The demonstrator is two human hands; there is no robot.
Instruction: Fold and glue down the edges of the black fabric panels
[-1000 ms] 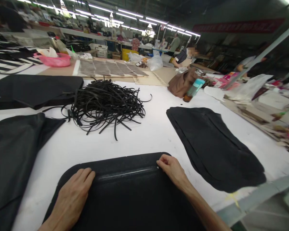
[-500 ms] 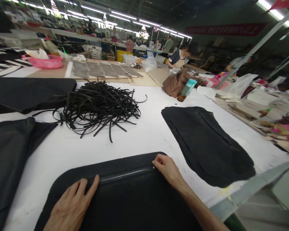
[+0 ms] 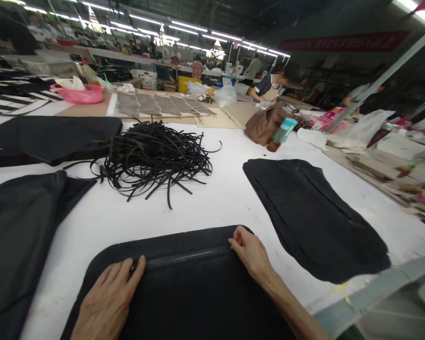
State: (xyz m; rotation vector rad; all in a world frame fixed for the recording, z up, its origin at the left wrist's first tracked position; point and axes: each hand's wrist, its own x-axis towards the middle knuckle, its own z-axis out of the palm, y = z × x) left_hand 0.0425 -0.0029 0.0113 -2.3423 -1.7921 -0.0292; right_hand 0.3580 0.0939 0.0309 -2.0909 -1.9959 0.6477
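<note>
A black sheet panel with rounded corners lies in front of me, and a shiny straight band runs across it near its far edge. My left hand rests on the panel at the band's left end, fingers laid on the surface and the thumb a little apart. At the band's right end, close to the far right corner, my right hand has thumb and fingers pinched together against the panel. Whatever is inside that pinch is hidden by the fingers. A tangled heap of thin black strips lies beyond the panel.
Stacked black panels lie to the right on the white tabletop. More black sheets are at the left. A teal-capped bottle leans by a brown bag. A co-worker is further back.
My left hand's fingers and thumb have drawn closer together at the band's left end. The right hand keeps its pinch at the other end. The whole view has shifted slightly.
</note>
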